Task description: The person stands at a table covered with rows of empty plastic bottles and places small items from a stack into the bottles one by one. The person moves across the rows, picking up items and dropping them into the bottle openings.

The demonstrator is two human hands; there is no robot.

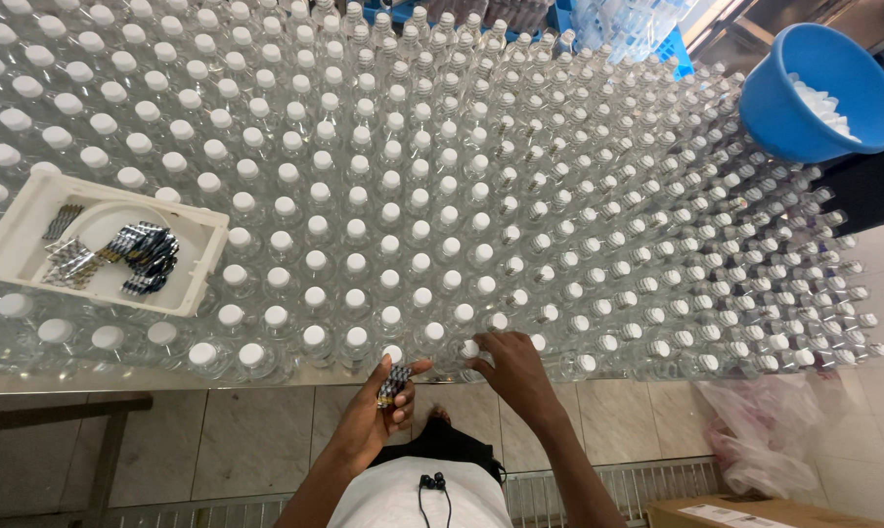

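Left hand [378, 406] sits nearest the body, below the table edge [119, 376], fingers curled and pinching a small stack of dark seals [393, 384] between thumb and fingertips; the stack's long axis runs up and slightly right, toward the bottles. Right hand [515, 370] is just beside it on the right, fingers bent and spread over a capped bottle [469, 348] in the front row, fingertips touching the cap. That bottle lies up-right of the stack; the right hand is nearer. Beyond the fingers, rows of clear bottles [393, 210]. Far left, a white tray [22, 244] with more seals. Far right, a blue bowl [794, 127].
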